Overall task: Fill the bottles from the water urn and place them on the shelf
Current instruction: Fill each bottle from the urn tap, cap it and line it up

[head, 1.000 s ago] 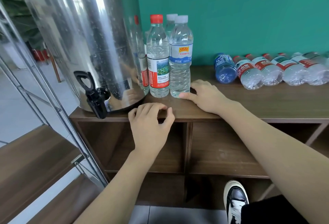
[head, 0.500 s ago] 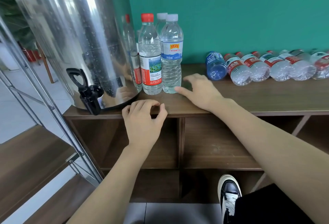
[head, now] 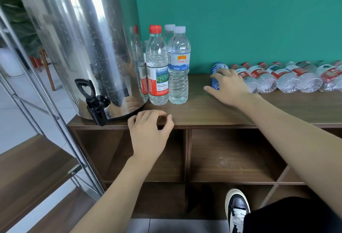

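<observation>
Teal wall [head: 240, 20] behind a dark wooden shelf unit [head: 203, 110], top surface carrying everything. Right hand [head: 229, 88] reaches onto the blue bottle [head: 215, 70] lying on its side, fingers spread over it, thumb pointing out toward the left hand; cannot tell whether they actually close round it. Row of clear lying bottles [head: 281, 79] with red labels runs on from the blue one, away from the right hand's far side, touching each other. Left hand [head: 148, 133] at the shelf's front edge, fingers loosely curled on the wood, holding nothing. Just beyond the left hand's fingers stand upright capped bottles: red-cap bottle [head: 157, 66], white-cap bottle [head: 179, 66] beside it, another white cap behind. Steel water urn [head: 77, 44] further out past the left hand, black tap [head: 94, 101] at its base overhanging the shelf edge. Open cubbies below both hands. Shoe [head: 236, 212] under the right forearm, on the floor.
</observation>
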`<state>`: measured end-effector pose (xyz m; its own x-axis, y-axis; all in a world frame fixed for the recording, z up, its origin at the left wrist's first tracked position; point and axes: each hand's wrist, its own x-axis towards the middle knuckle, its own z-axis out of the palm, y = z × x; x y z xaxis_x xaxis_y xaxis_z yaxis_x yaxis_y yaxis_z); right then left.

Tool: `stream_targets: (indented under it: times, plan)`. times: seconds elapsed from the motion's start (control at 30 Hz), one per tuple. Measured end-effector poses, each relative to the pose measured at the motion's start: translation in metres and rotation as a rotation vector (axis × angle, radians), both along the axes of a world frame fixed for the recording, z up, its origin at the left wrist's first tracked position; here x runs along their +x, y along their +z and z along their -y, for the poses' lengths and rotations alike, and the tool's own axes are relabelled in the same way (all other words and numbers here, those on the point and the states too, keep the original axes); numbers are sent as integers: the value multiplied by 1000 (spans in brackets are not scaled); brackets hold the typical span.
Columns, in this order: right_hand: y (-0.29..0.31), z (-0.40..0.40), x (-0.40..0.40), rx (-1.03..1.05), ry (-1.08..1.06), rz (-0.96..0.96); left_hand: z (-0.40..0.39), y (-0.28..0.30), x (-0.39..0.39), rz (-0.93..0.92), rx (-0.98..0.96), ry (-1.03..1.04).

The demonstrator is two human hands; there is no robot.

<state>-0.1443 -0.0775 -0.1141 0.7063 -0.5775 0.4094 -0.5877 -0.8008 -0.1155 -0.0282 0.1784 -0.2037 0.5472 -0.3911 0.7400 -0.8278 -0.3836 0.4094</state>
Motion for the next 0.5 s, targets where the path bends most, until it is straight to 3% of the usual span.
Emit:
stream_targets:
  times: [0.37, 0.5]
  plan:
    - [-24, -82, -40, 49, 246, 387, -12, 1, -10, -86, -32, -61]
    - [-24, -107, -48, 132, 363, 425, -13, 8, -23, -100, -113, -141]
